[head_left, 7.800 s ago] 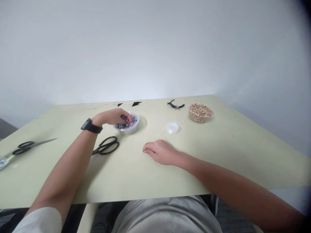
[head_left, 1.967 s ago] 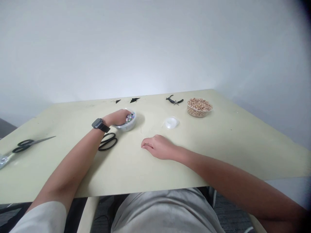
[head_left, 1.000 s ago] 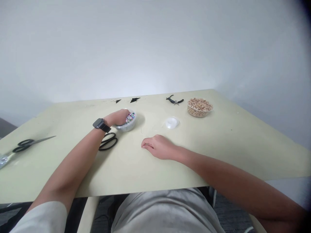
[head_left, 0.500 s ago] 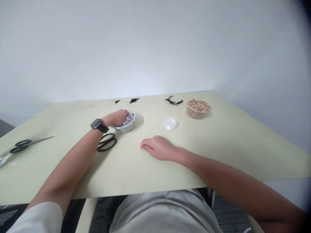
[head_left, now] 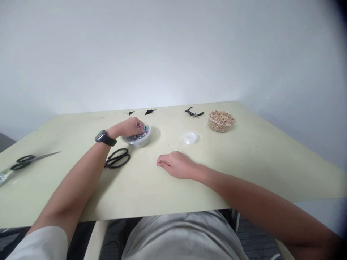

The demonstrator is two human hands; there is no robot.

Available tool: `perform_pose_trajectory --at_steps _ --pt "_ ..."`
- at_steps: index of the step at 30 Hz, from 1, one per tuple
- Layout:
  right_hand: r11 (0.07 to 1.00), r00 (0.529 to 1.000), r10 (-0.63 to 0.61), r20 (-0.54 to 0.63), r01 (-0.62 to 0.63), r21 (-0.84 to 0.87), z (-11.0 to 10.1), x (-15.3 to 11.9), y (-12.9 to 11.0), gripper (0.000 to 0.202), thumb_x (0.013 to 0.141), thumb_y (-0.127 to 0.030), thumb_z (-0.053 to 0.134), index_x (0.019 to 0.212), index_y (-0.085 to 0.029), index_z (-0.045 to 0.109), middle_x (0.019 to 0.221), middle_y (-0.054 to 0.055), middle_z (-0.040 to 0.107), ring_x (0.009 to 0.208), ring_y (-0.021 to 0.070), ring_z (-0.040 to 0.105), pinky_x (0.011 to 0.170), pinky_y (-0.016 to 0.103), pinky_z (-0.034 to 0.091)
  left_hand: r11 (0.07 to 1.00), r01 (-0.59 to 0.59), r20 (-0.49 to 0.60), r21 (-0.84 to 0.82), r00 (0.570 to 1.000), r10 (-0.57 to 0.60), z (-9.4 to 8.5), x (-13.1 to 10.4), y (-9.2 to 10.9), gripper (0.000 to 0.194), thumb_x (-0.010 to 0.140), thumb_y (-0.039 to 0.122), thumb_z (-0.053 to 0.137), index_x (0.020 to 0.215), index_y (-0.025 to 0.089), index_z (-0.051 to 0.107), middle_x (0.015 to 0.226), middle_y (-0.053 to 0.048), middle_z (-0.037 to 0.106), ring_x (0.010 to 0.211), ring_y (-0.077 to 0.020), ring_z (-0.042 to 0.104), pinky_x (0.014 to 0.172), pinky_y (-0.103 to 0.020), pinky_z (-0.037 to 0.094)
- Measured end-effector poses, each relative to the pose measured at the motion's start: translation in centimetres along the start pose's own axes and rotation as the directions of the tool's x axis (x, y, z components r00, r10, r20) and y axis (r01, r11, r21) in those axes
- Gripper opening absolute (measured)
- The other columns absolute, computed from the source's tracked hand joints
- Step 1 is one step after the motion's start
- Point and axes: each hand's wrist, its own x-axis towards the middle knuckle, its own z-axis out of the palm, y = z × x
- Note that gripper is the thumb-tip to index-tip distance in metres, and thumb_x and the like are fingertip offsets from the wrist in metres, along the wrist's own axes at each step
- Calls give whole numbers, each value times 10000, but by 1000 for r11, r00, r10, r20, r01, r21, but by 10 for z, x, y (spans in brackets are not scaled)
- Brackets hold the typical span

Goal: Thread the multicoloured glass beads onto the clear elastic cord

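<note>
My left hand [head_left: 132, 127], wearing a black watch, is over a clear round tub [head_left: 139, 143] of small coloured beads [head_left: 135, 137]. Its fingers are closed at the beads; what they pinch is too small to make out. My right hand [head_left: 176, 164] rests on the table with thumb and fingers pinched together. A thin clear thread [head_left: 158, 147] curls on the table just beyond it and seems to run into the pinch, though the fingertips hide the end. Behind that hand lies a white spool [head_left: 191, 137] of clear thread.
Black-handled scissors [head_left: 119, 159] lie partly behind my left forearm. Another pair of scissors [head_left: 27, 161] is at far left. Pliers [head_left: 194, 113] and a tub of tan beads or kernels [head_left: 221, 121] stand at the back right. Black scraps [head_left: 149, 112] lie near the wall.
My left hand has lifted slightly out of the beads and shifted a little left, showing more of them. The right hand stays in place.
</note>
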Motion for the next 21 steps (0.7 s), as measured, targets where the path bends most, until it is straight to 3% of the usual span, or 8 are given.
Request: perform_pose_trajectory --at_steps 9,17,21 --pt "1000 1000 3 4 -3 11 1 -1 0 267 1049 -288 483 1075 -239 745 1000 26 805 842 205 710 704 299 397 994 -56 -8 -89 998 56 -2 -3 5 242 689 227 513 622 208 282 571 35 269 522 -110 257 510 -294 208" --pt "999 1000 21 4 -21 24 0 1 -2 259 1041 -280 497 1063 -239 752 963 25 802 820 198 696 685 292 382 990 -105 -112 -93 989 94 1 0 5 186 719 269 549 641 202 393 594 31 381 560 -120 350 548 -282 259" --pt "1000 1000 23 8 -23 19 -1 1 -2 264 1042 -279 496 1063 -236 755 965 29 803 822 201 700 693 294 387 993 -91 -123 -78 989 81 -1 0 7 158 736 310 598 693 195 498 650 18 504 604 -133 444 565 -270 319"
